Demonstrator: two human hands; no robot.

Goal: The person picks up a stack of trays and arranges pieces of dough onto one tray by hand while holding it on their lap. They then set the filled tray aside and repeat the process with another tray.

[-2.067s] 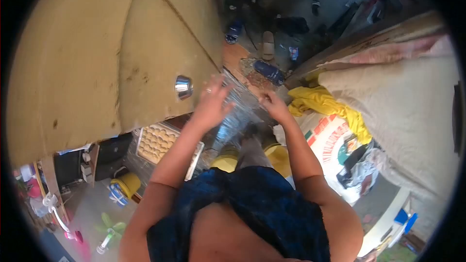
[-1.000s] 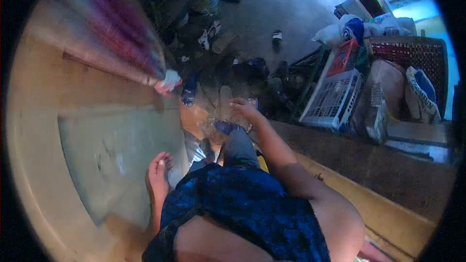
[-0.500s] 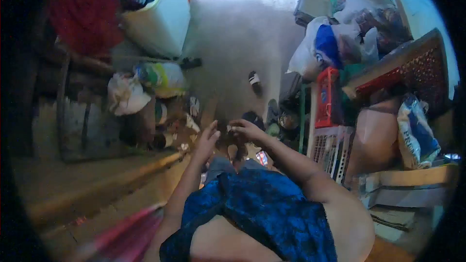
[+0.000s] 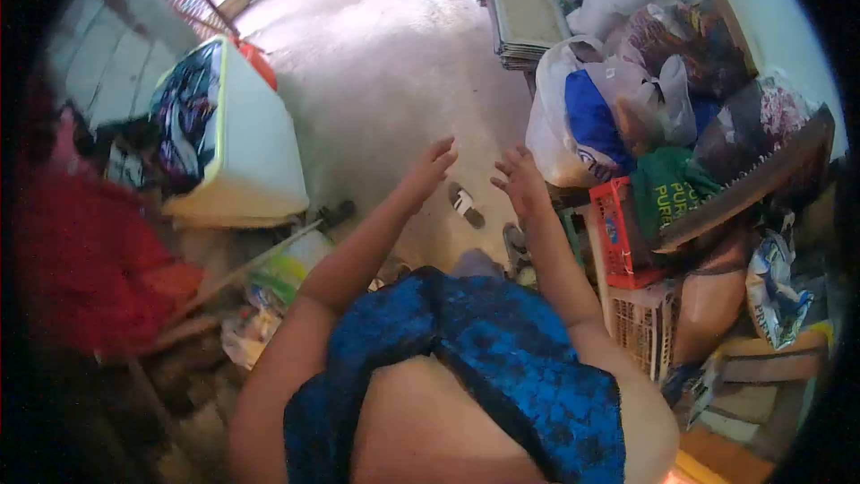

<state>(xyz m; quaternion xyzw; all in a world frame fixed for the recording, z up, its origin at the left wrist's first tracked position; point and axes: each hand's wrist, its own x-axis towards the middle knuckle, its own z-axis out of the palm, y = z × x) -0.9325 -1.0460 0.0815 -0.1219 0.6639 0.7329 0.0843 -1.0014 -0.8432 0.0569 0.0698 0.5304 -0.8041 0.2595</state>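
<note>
My left hand (image 4: 434, 165) is held out over the floor, its fingers stretched forward and nothing in them. To its right my right hand (image 4: 521, 184) is also empty, with the fingers spread and slightly bent. Between and below the hands, a dark slipper with a white band (image 4: 466, 204) lies on the concrete floor (image 4: 385, 81). Another dark shoe (image 4: 516, 246) is partly hidden by my right forearm. Neither hand touches anything.
On the left stand a white bin (image 4: 264, 134) filled with clothes and a red cloth (image 4: 90, 260). Along the right are stuffed plastic bags (image 4: 546, 125), a red crate (image 4: 618, 233), a slatted basket (image 4: 640, 327) and a stack of flat panels (image 4: 528, 22). Concrete floor runs ahead between them.
The view has shifted forward, showing more of the floor and a doorway. Both hands have risen away from my body and spread further apart, still empty.
</note>
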